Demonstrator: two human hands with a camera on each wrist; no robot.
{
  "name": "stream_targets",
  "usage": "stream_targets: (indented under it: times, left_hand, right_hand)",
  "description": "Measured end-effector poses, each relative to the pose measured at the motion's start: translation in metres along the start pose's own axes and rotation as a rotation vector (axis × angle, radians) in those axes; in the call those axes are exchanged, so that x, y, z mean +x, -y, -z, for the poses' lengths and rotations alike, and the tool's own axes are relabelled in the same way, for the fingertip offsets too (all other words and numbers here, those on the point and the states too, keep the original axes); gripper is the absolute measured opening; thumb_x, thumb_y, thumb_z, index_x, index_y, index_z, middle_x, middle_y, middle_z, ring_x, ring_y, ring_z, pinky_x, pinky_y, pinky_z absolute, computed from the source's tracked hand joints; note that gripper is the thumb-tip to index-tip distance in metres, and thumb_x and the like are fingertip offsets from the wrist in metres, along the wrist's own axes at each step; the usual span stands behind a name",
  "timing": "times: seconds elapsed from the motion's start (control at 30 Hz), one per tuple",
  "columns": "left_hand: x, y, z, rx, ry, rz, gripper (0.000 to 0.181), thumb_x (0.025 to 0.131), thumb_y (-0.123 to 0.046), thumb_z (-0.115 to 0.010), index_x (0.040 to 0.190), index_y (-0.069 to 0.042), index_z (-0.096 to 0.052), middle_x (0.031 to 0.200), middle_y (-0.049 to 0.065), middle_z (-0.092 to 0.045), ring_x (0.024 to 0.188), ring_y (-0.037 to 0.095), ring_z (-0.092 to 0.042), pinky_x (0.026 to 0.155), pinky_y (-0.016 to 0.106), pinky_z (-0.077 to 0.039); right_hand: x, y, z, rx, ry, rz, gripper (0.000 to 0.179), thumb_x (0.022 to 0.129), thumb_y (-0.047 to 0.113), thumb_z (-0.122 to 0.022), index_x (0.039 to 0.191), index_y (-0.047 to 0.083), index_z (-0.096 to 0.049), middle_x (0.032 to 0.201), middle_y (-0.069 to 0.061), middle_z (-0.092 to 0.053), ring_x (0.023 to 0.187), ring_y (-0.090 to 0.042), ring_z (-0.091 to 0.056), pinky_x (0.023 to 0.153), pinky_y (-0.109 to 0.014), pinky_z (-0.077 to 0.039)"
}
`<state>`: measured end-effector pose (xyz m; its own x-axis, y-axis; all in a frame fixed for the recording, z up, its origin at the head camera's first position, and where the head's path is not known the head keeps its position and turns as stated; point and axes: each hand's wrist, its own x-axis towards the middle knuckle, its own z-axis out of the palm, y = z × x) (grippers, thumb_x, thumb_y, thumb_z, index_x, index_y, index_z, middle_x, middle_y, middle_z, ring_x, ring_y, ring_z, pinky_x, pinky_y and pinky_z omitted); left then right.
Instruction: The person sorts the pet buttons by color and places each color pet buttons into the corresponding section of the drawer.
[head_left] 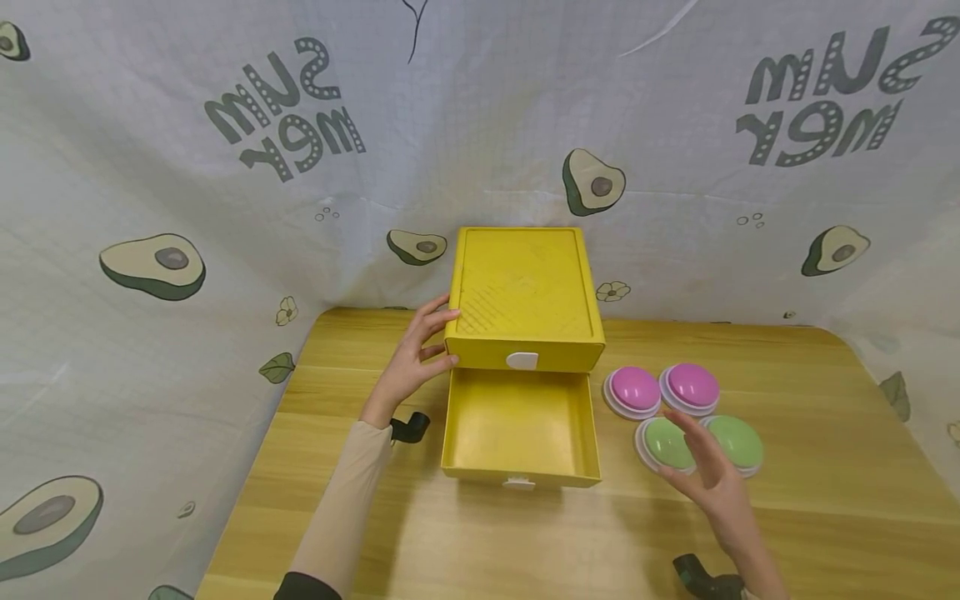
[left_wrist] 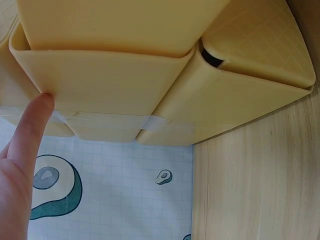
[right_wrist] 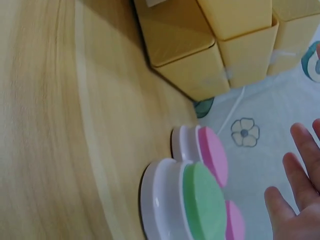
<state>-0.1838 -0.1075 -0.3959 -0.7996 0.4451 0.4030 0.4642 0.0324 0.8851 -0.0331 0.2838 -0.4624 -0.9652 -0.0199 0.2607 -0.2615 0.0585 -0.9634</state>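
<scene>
A yellow drawer cabinet (head_left: pixel 525 283) stands at the middle of the table, its lower drawer (head_left: pixel 521 425) pulled out and its inner floor showing. My left hand (head_left: pixel 412 358) rests against the cabinet's left side, fingers extended; in the left wrist view one finger (left_wrist: pixel 35 125) touches the yellow wall. My right hand (head_left: pixel 712 479) hovers over the front of two green-domed round buttons, a left one (head_left: pixel 666 442) and a right one (head_left: pixel 738 442), thumb and fingers apart, holding nothing. Two pink-domed buttons, a left one (head_left: pixel 636 388) and a right one (head_left: pixel 693 385), sit just behind them.
The wooden table (head_left: pixel 315 500) extends to both sides of the cabinet. A white cloth (head_left: pixel 487 108) printed with avocados hangs behind it, close to the cabinet's back. White tabs (head_left: pixel 522 361) mark the drawer fronts. Dark wrist mounts (head_left: pixel 410 427) sit at both wrists.
</scene>
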Motion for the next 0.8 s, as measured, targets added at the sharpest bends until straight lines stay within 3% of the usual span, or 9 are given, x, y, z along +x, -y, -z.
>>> stream_targets:
  times: [0.23,0.53,0.8]
  left_hand:
    - [0.000,0.007,0.001,-0.004,-0.005,0.016,0.056,0.085,0.010,-0.063,0.135,-0.002,-0.042,0.155,0.014,-0.017,0.131,0.043,-0.033,0.095,0.059,-0.040]
    - [0.000,0.002,0.000,0.001,-0.003,0.015,0.055,0.085,0.009,-0.063,0.135,0.002,-0.041,0.154,0.017,-0.017,0.130,0.044,-0.034,0.094,0.059,-0.040]
    - [0.001,0.002,0.001,0.006,-0.002,0.009,0.055,0.085,0.010,-0.063,0.134,0.003,-0.040,0.154,0.017,-0.018,0.130,0.044,-0.034,0.094,0.059,-0.041]
  right_hand:
    - [-0.002,-0.013,0.009,-0.098,-0.037,-0.099,0.076,0.082,-0.019,-0.058,0.148,0.001,-0.028,0.149,0.008,-0.037,0.137,-0.002,-0.019,0.107,-0.014,-0.005]
    - [-0.002,-0.026,0.018,-0.176,-0.052,-0.128,0.078,0.082,-0.014,-0.061,0.150,0.003,-0.025,0.148,0.014,-0.035,0.135,0.001,-0.020,0.103,-0.008,-0.009]
    - [-0.002,-0.034,0.025,-0.203,-0.044,-0.155,0.080,0.084,-0.010,-0.061,0.152,0.007,-0.022,0.150,0.014,-0.030,0.134,0.002,-0.018,0.110,-0.021,0.000]
